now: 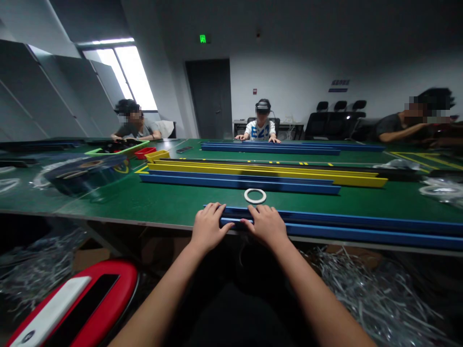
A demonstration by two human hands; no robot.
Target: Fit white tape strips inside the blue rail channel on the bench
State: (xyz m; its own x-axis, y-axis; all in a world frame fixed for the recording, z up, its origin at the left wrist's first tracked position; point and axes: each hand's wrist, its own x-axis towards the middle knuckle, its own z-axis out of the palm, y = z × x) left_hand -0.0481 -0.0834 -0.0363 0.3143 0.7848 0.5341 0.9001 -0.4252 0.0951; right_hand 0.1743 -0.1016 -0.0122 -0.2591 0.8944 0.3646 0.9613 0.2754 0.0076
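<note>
A long blue channel strip (361, 227) lies along the front edge of the green table, running off to the right. My left hand (209, 225) grips its left end, fingers over the far wall and thumb on the near side. Close beside it, my right hand (268, 222) grips the same strip in a like way, thumb pointing left. Just beyond my hands lies a flat white ring (255, 196), touched by neither hand. Behind the ring is another blue strip (231, 182); the undersides of my fingers are hidden.
Yellow strips (275, 173) lie farther back, beside a yellow bin (159, 156) and red bin (145, 153). A large tape roll (88, 173) stands left. A red stool (119, 289) is below left, shredded strips (365, 284) below right. Co-workers sit around the table.
</note>
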